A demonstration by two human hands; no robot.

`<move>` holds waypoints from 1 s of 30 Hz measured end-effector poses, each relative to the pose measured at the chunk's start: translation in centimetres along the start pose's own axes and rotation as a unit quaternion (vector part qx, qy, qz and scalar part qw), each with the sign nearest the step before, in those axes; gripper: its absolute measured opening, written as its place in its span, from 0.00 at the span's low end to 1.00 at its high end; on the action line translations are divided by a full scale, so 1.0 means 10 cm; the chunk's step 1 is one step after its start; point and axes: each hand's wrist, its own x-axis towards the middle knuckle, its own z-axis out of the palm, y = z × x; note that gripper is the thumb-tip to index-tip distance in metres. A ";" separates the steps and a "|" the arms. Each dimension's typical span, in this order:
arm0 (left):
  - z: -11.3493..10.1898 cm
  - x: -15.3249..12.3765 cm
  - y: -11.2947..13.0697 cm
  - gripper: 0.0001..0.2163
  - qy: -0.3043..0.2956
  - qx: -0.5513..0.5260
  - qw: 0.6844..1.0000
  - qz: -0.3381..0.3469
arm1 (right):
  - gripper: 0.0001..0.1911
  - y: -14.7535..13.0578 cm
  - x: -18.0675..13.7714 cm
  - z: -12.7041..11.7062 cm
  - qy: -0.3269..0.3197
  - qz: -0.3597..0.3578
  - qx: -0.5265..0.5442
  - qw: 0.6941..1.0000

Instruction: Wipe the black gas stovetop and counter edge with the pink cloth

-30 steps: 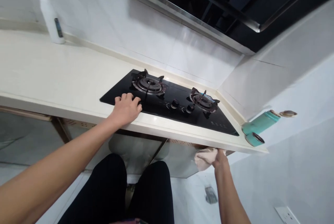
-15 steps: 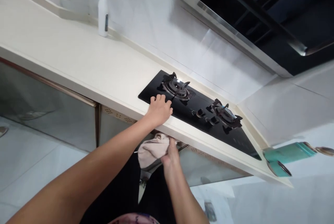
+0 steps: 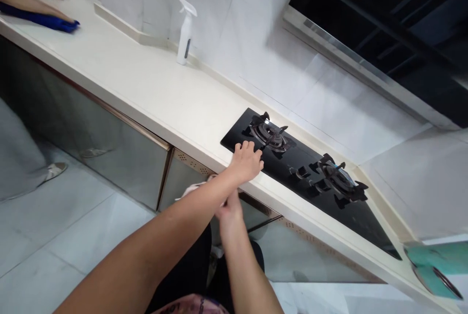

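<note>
My left hand (image 3: pixel 246 162) rests on the front edge of the black gas stove (image 3: pixel 239 131), fingers slightly spread with nothing in them. Below the counter's lip, my right hand (image 3: pixel 230 209) is closed on a pale cloth (image 3: pixel 190 189) against the cabinet front. My left forearm crosses over and hides most of the cloth and some of the right fingers. Close to the left fingertips stands the left burner (image 3: pixel 269 134); the right burner (image 3: pixel 340 175) is farther off, past the knobs (image 3: pixel 302 172).
A white spray bottle (image 3: pixel 185 33) stands by the wall on the pale countertop (image 3: pixel 146 85). At far left, another person's hand (image 3: pixel 40 6) lies on a blue cloth (image 3: pixel 54 22). A range hood (image 3: pixel 383 21) hangs above; teal canisters (image 3: pixel 435 277) are at the right end.
My right hand has moved left with the cloth, under my left forearm. The left hand stays on the stove edge. The view has turned left, bringing in another person's hands.
</note>
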 end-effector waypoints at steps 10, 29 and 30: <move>-0.02 0.01 -0.03 0.16 -0.012 -0.005 1.000 -0.009 | 0.14 -0.91 -0.63 -1.60 0.163 0.023 0.060 0.985; -0.01 0.00 -0.06 0.16 0.005 0.001 1.000 -0.006 | 0.30 -1.96 -1.47 -1.52 0.193 -0.314 -0.321 0.872; -0.01 -0.01 -0.07 0.15 0.006 0.003 1.000 -0.005 | 0.31 -2.07 -1.35 -1.34 0.215 -0.338 -0.378 0.834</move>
